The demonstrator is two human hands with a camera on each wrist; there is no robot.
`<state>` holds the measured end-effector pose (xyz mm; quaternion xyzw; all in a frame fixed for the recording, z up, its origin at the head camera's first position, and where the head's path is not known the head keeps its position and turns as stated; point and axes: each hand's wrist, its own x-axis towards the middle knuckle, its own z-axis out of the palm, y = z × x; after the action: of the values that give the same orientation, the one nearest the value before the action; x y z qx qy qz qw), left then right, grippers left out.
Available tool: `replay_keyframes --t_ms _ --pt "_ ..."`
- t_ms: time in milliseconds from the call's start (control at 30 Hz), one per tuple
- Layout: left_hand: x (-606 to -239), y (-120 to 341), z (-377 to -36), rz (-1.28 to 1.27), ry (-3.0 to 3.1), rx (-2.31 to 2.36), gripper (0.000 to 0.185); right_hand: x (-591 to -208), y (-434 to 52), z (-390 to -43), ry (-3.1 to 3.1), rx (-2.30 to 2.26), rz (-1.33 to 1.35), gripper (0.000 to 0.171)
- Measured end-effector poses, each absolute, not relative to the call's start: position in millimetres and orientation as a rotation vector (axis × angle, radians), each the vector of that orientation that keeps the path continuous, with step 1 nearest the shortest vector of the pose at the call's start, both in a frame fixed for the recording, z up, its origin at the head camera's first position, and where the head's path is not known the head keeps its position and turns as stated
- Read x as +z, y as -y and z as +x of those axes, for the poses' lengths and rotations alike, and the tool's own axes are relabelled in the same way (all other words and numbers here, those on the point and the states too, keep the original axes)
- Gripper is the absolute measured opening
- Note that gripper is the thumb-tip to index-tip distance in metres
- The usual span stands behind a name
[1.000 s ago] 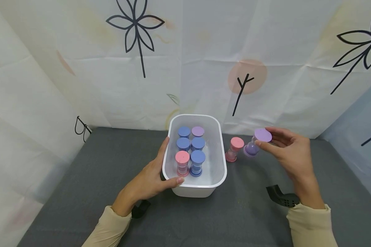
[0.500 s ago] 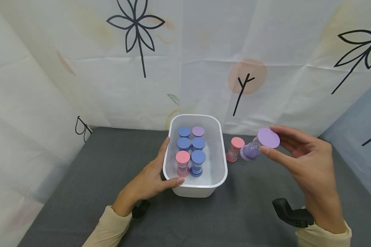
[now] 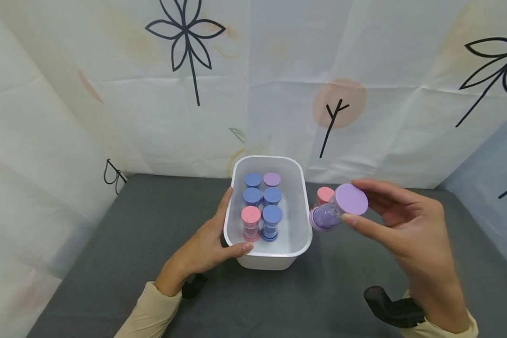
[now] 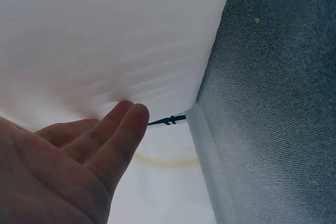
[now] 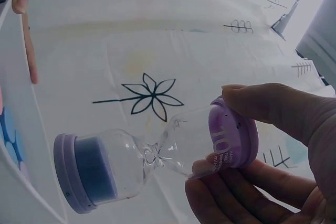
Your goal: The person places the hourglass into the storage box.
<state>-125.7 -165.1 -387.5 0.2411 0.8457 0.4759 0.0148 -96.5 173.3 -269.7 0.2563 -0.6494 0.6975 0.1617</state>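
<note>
A purple sand timer (image 3: 326, 217) is tilted in my right hand (image 3: 410, 227), pinched by its lilac end cap between thumb and fingers. In the right wrist view the same sand timer (image 5: 152, 156) lies nearly sideways, with the number 10 on its glass. It is just right of the white plastic bin (image 3: 302, 220), its lower end close to the rim. My left hand (image 3: 204, 239) holds the bin's left side, thumb over the front rim corner, fingers (image 4: 118, 140) along the outer wall. Inside stand blue sand timers (image 3: 272, 215), a pink one (image 3: 251, 216) and a purple one (image 3: 272, 179).
Another pink sand timer (image 3: 324, 195) stands right of the bin, partly hidden behind the held one. The dark grey table (image 3: 152, 225) meets a pale patterned cloth (image 3: 279, 117) at the back. Cloth also hangs at both sides.
My right hand has lifted the purple sand timer off the table, tilted it and brought it left towards the bin, now in front of the pink one. My left hand stays put.
</note>
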Motion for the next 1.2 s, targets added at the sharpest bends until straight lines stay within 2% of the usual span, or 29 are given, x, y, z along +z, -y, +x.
replay_keyframes --t_ms 367,567,833,1200 --pt "-385.6 164.4 -124.0 0.721 -2.637 1.477 0.118 -275.4 -142.3 -110.7 2.087 1.9 0.831 0.049" --pt "-386.9 164.9 -125.0 0.73 -2.628 1.478 0.118 -286.6 -122.4 -120.9 2.255 1.968 0.773 0.047" --pt "-387.1 165.9 -125.9 0.752 -2.592 1.502 0.117 -309.1 -94.7 -140.1 2.435 1.964 0.882 0.047" --pt "-385.8 166.1 -124.9 0.719 -2.602 1.475 0.119 -326.8 -70.1 -149.8 2.631 1.777 1.029 0.044"
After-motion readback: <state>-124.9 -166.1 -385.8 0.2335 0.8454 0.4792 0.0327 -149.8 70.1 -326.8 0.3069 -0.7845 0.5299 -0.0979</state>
